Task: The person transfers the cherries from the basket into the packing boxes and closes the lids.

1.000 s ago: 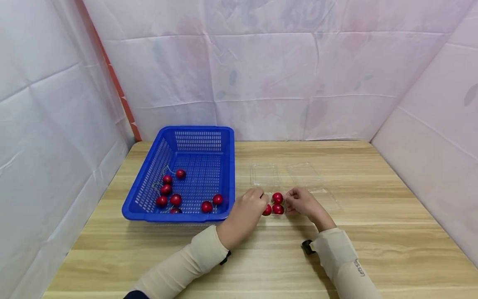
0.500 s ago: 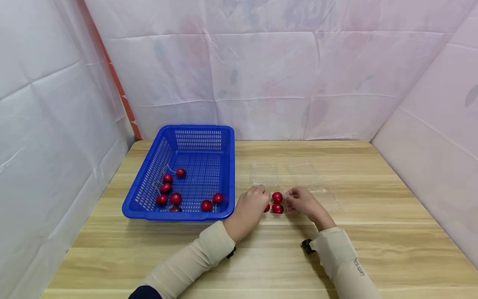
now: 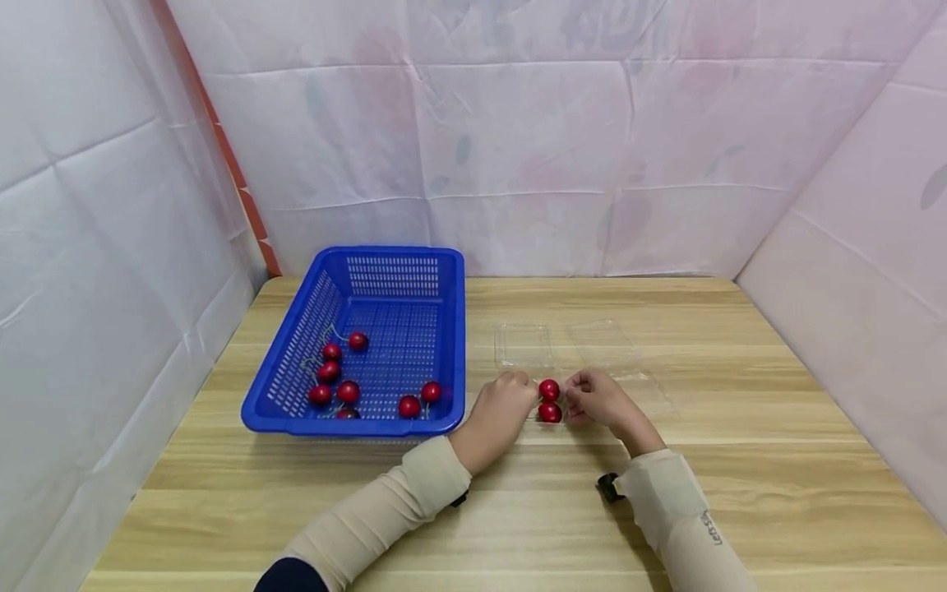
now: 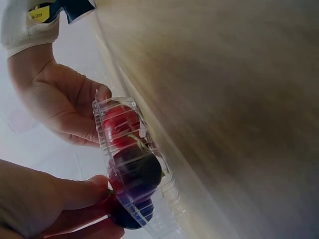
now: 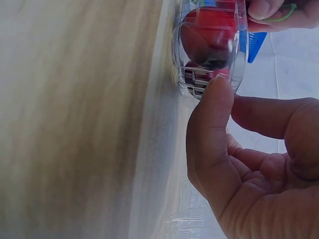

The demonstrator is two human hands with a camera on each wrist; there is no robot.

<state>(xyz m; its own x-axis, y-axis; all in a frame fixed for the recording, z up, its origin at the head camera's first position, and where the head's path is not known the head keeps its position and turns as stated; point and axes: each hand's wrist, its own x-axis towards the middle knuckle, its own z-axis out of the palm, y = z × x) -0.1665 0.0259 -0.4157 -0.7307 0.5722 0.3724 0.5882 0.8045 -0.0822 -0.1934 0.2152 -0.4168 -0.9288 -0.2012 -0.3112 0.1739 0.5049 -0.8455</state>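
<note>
My left hand [image 3: 497, 419] pinches a cherry [image 4: 130, 214] at the left side of a small clear plastic box [image 5: 241, 59]; in the head view that cherry is hidden behind the hand. A green stem [image 5: 285, 14] shows by the left fingers in the right wrist view. Two red cherries [image 3: 549, 401] lie inside the box, one behind the other. At the opposite side, my right hand [image 3: 598, 401] holds the box wall between thumb and finger. The box's see-through walls are hard to make out from above.
A blue perforated basket [image 3: 255, 418] with several stemmed cherries [image 3: 330, 372] stands to the left. Behind the hands lie another clear plastic box [image 3: 524, 345] and a clear lid [image 3: 602, 341]. White cloth walls [image 3: 518, 164] enclose the wooden table [image 3: 518, 526].
My left hand has moved slightly right and forward over the box's left side, covering the cherry that showed beside it. The right hand has stayed in place.
</note>
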